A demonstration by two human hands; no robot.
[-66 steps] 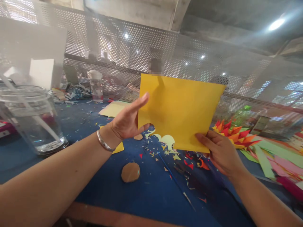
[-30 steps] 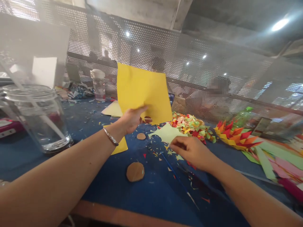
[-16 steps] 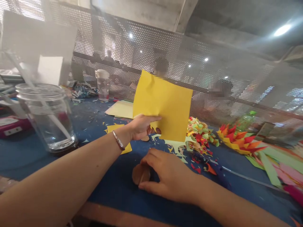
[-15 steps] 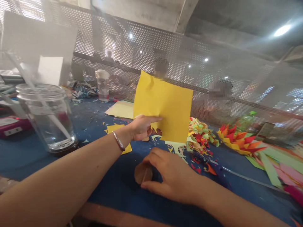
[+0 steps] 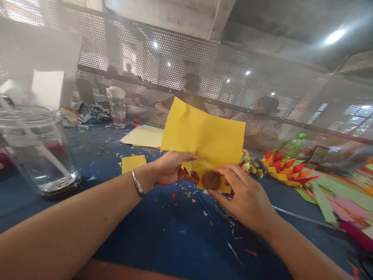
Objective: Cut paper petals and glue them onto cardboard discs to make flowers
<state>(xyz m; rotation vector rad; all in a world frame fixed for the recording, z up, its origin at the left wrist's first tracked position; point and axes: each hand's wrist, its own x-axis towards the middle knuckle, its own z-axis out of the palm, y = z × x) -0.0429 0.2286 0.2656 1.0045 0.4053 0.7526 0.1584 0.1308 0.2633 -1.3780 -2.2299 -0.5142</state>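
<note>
My left hand [image 5: 175, 167], with a silver bangle on the wrist, grips a yellow sheet of paper [image 5: 204, 136] by its lower left part, thumb in front. The sheet is held up above the table, and its lower edge is jagged from cutouts. My right hand [image 5: 239, 190] pinches a round brown disc [image 5: 211, 181] between thumb and fingers. The disc lies against the sheet's lower right corner, on the side facing me. Beneath the hands, a thin blue stick [image 5: 214, 223] rests on the blue table among paper scraps.
At the left stands a glass jar [image 5: 35, 151] of clear liquid with a straw. Behind are a white bottle [image 5: 117, 105], pale paper sheets [image 5: 144, 135] and a perforated screen [image 5: 163, 74]. To the right sit an orange-red paper flower [image 5: 287, 167], a green-capped bottle [image 5: 295, 146] and coloured strips [image 5: 326, 198].
My right hand has lifted the brown disc from near the table up to the yellow sheet's lower right corner. The sheet has dropped slightly. The view has shifted a little to the right.
</note>
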